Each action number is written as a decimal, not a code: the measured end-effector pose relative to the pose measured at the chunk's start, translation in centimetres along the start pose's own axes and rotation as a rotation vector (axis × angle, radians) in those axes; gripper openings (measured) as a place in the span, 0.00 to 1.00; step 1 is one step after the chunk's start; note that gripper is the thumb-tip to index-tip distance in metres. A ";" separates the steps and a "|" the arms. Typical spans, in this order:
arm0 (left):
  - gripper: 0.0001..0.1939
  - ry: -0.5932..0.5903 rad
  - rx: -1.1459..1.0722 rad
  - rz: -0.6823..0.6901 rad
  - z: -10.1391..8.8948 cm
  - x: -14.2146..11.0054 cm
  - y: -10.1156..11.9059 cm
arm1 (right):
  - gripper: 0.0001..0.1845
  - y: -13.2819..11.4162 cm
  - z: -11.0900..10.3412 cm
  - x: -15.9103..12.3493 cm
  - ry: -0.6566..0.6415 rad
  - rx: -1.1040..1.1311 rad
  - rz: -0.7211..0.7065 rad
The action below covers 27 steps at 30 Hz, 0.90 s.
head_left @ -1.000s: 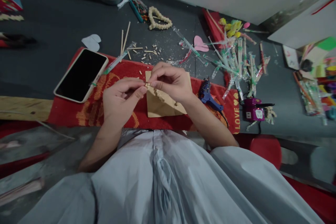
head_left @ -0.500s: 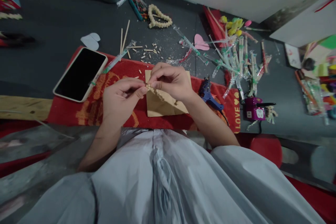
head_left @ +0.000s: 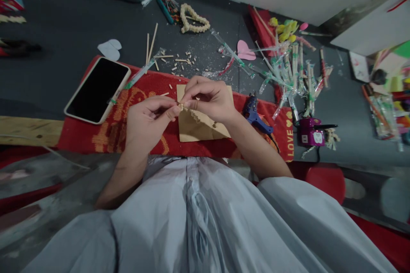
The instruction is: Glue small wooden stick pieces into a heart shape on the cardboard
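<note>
Between both sets of fingertips is a thin, knobbly strip of small cream-coloured pieces (head_left: 196,117), with its far end trailing right under my right hand. My left hand (head_left: 150,117) pinches its left tip with thumb and forefinger. Close against it, my right hand (head_left: 209,99) pinches the same end, its fingers curled. Below the hands lies a tan square of card (head_left: 188,133) on a red towel (head_left: 169,147). A blue glue gun (head_left: 253,117) rests on the towel right of my right wrist. Part of the strip is hidden by my right hand.
A phone (head_left: 98,89) lies at the towel's left. Beyond the towel are cut stick bits (head_left: 182,60), a knobbly cream heart frame (head_left: 194,20), a pink paper heart (head_left: 245,50) and wrapped sticks (head_left: 294,66). A purple box (head_left: 310,132) stands to the right.
Almost nothing differs. Both hands keep their pinch on the strip's left end, with only a very slight shift of the fingers and view.
</note>
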<state>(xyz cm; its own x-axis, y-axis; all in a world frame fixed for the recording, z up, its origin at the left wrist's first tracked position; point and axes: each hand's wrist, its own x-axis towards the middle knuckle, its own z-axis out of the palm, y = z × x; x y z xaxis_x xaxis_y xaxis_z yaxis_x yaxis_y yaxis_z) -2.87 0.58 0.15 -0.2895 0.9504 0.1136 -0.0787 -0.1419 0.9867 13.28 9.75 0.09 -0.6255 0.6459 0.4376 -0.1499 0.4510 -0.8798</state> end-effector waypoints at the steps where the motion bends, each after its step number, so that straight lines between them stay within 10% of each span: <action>1: 0.08 -0.003 -0.010 -0.005 0.0 0.0 0.0 | 0.14 0.0 0.0 0.0 0.006 0.000 -0.002; 14: 0.22 0.022 -0.207 -0.244 1.1 0.4 0.7 | 0.13 -0.4 -0.2 -0.8 0.120 -0.135 -0.111; 27: 0.17 -0.021 -0.166 -0.190 1.0 0.0 0.6 | 0.15 -0.6 0.3 -0.9 0.113 -0.207 -0.123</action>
<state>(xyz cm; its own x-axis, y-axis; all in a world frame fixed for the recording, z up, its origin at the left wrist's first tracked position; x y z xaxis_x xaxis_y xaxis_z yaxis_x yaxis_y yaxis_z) -2.02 0.79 0.81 -0.2350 0.9696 -0.0678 -0.2860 -0.0023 0.9582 13.72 8.71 0.21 -0.5209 0.6383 0.5668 -0.0525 0.6388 -0.7676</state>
